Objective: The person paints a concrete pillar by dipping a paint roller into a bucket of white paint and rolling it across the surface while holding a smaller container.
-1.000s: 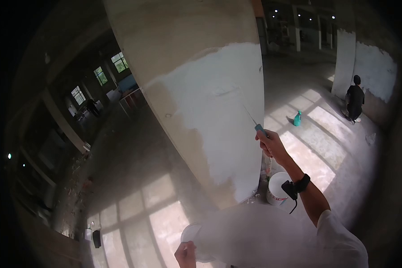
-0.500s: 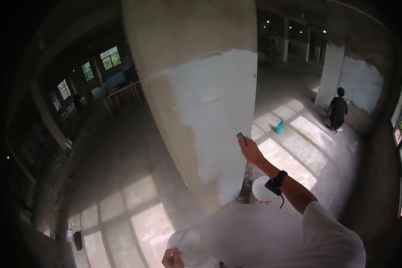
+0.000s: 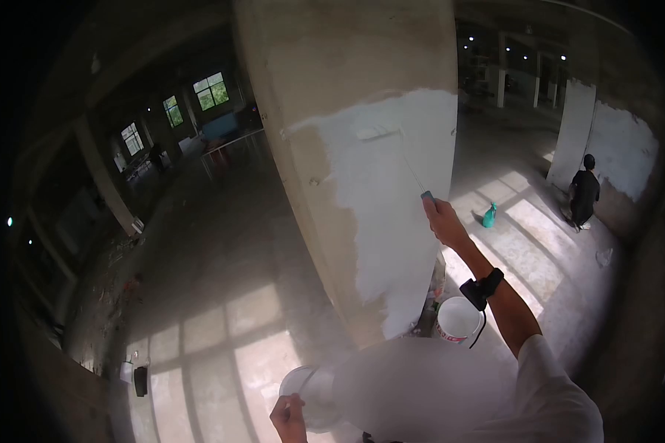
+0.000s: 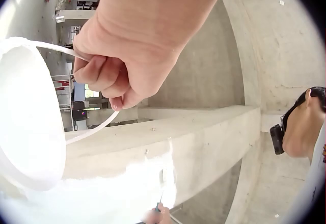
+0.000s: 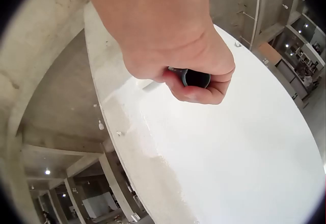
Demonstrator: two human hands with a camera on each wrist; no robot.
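In the head view my right hand (image 3: 445,223) grips the handle of a paint roller (image 3: 379,134). The roller's sleeve lies against the white-painted part of a concrete column (image 3: 347,59), a little below the upper paint edge. From the right wrist view, curled fingers wrap the roller's dark handle end (image 5: 197,78). My left hand (image 3: 288,419) holds a white bucket (image 4: 28,117) by its thin wire handle (image 4: 94,132), low at the front of the head view. Part of that bucket is hidden behind a blurred pale patch.
Another white bucket (image 3: 459,319) stands on the floor at the column's foot. Beyond it are a green spray bottle (image 3: 489,215) and a person (image 3: 585,192) crouching by a partly painted wall (image 3: 622,140). A long table (image 3: 233,142) stands far left, near windows.
The roller has moved up the column, closer to the upper paint edge, with my right hand following. My left hand still holds the bucket's handle. The head view has shifted.
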